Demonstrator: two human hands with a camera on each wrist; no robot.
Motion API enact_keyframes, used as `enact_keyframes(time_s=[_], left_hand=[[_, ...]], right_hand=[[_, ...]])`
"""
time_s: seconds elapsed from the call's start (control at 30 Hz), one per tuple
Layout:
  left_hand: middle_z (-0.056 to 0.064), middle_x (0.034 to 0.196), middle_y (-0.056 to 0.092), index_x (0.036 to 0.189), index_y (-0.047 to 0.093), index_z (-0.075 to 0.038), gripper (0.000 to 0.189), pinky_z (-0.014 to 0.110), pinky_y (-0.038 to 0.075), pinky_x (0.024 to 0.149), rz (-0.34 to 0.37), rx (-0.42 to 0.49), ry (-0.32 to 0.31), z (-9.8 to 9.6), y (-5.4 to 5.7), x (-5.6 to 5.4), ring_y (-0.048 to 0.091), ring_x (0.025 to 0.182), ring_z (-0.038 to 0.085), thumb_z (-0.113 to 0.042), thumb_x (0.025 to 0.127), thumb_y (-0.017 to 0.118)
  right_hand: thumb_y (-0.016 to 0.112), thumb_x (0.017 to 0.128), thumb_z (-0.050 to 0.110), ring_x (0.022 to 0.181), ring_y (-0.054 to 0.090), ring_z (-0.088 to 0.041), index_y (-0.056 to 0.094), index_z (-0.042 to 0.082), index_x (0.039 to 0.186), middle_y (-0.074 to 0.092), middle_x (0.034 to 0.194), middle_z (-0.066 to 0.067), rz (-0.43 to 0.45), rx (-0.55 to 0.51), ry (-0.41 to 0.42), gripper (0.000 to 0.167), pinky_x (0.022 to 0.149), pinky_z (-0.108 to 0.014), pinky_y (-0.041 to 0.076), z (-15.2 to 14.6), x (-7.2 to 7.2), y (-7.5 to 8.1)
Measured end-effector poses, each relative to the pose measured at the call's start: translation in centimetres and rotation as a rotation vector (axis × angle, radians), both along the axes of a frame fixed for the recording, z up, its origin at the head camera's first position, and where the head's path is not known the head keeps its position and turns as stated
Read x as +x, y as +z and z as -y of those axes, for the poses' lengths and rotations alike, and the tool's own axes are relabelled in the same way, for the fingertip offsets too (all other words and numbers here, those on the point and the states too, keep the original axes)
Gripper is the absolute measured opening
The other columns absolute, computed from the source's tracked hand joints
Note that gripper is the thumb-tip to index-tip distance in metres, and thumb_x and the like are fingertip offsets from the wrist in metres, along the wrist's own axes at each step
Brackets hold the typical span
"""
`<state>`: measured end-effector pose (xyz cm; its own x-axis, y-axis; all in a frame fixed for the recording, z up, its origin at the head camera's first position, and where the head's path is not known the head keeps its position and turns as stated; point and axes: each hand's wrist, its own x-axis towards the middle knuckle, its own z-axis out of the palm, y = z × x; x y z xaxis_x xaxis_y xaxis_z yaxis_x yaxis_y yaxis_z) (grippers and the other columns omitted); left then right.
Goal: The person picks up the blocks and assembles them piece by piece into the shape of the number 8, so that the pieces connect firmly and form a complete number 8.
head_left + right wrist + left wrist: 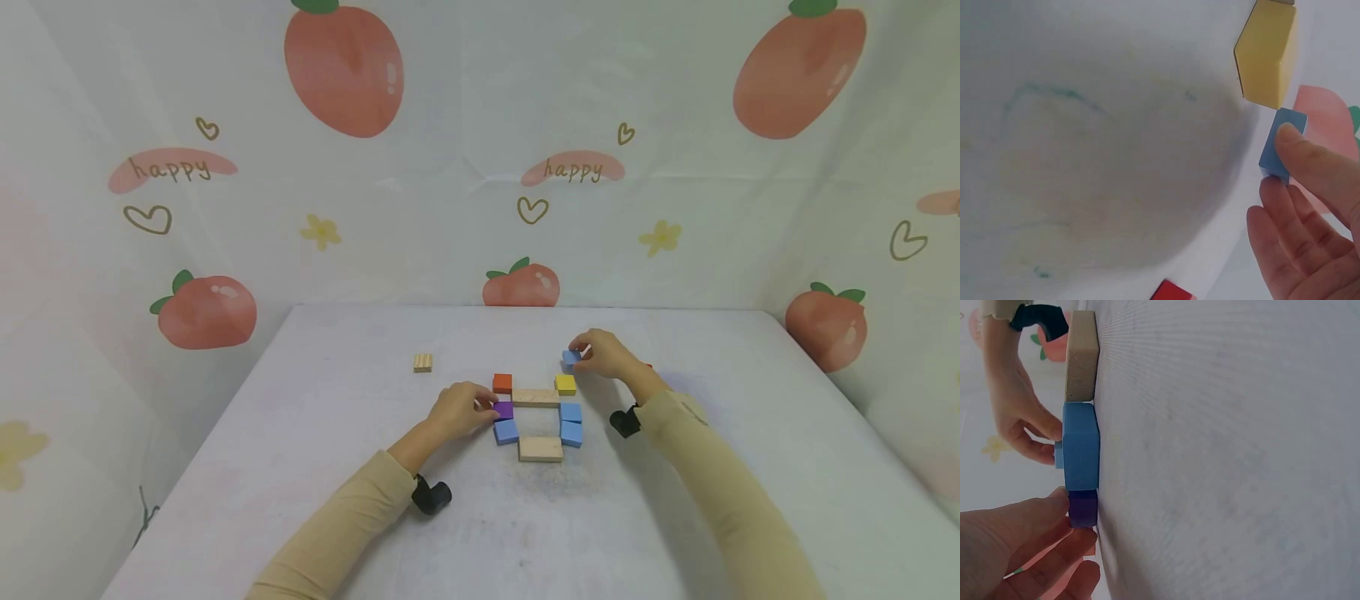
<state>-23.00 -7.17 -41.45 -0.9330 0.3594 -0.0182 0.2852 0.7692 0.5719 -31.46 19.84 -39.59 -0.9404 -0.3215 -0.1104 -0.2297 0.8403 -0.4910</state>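
My left hand (459,408) pinches a purple block (1083,508) between thumb and fingers at the left side of a ring of blocks. Directly in front of it lies a blue block (506,432). Beyond the ring's back right corner, my right hand (603,354) holds another blue block (1284,140), thumb on its face and fingers below. Close to that block stands a yellow block (566,385). A red block (502,382) sits at the back left corner, with a wooden plank (536,398) running along the back.
Two blue blocks (571,422) line the ring's right side, and a wooden block (541,449) forms its front. A small ridged wooden block (423,362) lies apart at the back left. Another red block (1172,291) shows low in the right wrist view. A printed curtain hangs behind the table.
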Motion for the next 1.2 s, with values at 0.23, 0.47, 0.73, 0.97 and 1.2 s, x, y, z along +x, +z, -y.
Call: enact_keyframes(time_s=[0.23,0.47,0.73,0.97,1.2], left_hand=[[0.003,0.093,0.07,0.106,0.07,-0.01,0.025,0.03,0.044,0.074,-0.011,-0.004,-0.003,-0.04,0.08,0.07,0.06,0.084,0.016,-0.021,0.083,0.07],[0.004,0.093,0.07,0.106,0.07,-0.01,0.025,0.03,0.044,0.074,-0.016,0.003,-0.006,-0.05,0.14,0.09,0.06,0.084,0.016,-0.021,0.083,0.07],[0.004,0.093,0.07,0.106,0.07,-0.01,0.026,0.029,0.045,0.075,0.005,0.004,0.002,-0.07,-0.02,0.01,0.06,0.084,0.016,-0.021,0.083,0.07],[0.003,0.093,0.071,0.106,0.07,-0.01,0.025,0.031,0.043,0.075,-0.002,-0.001,-0.003,-0.01,-0.01,0.03,0.06,0.083,0.016,-0.021,0.083,0.07],[0.003,0.092,0.071,0.105,0.07,-0.011,0.025,0.032,0.041,0.077,-0.006,-0.004,0.002,0.0,-0.13,-0.09,0.06,0.083,0.015,-0.021,0.083,0.07]], right_hand=[[0.069,0.083,0.011,0.099,0.058,-0.03,0.059,-0.001,0.119,0.057,0.115,-0.02,0.044,0.008,0.014,0.039,0.09,-0.04,0.05,0.67,-0.65,-0.02],[0.069,0.083,0.012,0.101,0.056,-0.029,0.059,0.001,0.119,0.056,0.116,-0.019,0.087,0.018,-0.004,0.039,0.091,-0.039,0.05,0.85,-1.01,-0.45],[0.067,0.085,0.012,0.102,0.058,-0.029,0.059,-0.001,0.12,0.057,0.118,-0.019,0.091,0.013,0.026,0.038,0.09,-0.039,0.051,0.65,-1.01,-0.68],[0.062,0.088,0.009,0.106,0.058,-0.033,0.057,-0.003,0.122,0.057,0.122,-0.021,0.077,-0.002,0.074,0.037,0.089,-0.041,0.051,0.23,-0.59,-0.57],[0.06,0.09,0.009,0.108,0.058,-0.034,0.059,-0.003,0.121,0.059,0.121,-0.021,0.034,-0.01,0.125,0.033,0.092,-0.043,0.048,-0.11,-0.34,-0.77]])
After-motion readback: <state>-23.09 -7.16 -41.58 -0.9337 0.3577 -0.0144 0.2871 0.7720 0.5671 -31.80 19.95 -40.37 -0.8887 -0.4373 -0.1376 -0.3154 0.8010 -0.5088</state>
